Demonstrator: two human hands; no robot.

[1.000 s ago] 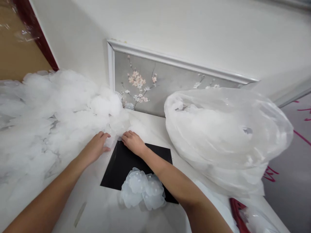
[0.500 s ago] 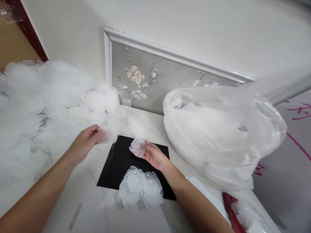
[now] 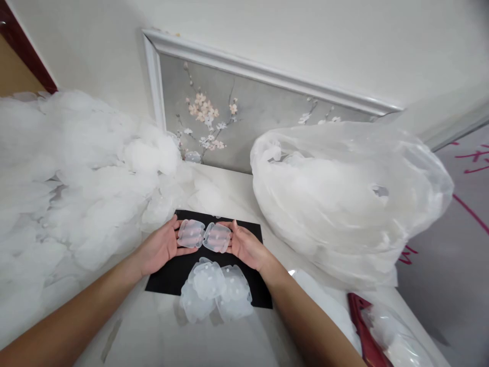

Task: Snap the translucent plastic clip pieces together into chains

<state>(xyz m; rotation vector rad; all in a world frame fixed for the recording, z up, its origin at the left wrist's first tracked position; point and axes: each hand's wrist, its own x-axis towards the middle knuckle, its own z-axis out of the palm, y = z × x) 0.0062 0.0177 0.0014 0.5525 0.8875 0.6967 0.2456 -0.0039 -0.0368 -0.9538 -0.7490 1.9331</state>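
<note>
My left hand [image 3: 162, 247] is turned palm up, its fingers beneath a translucent white scallop-edged flower piece [image 3: 191, 233]. The fingers show pink through it. My right hand [image 3: 244, 242] holds a similar translucent flower piece [image 3: 217, 237], with the thumb free above its edge and fingers behind it. The two pieces are side by side with edges nearly meeting, over a black sheet [image 3: 164, 279]. Closer to me, a small cluster of dotted translucent flower pieces [image 3: 216, 290] overlaps the sheet's front edge.
A large heap of white flower pieces [image 3: 87, 168] covers the left side. A clear plastic bag [image 3: 351, 204] full of white pieces stands at the right. Behind is a framed blossom picture [image 3: 244, 122]. A dark red object [image 3: 364, 326] lies at the lower right beside clear packaging [image 3: 397, 331].
My left hand has moved right from beside the heap, bringing its flower piece beside the right hand's piece. Both hands have turned more palm up. The view has shifted slightly.
</note>
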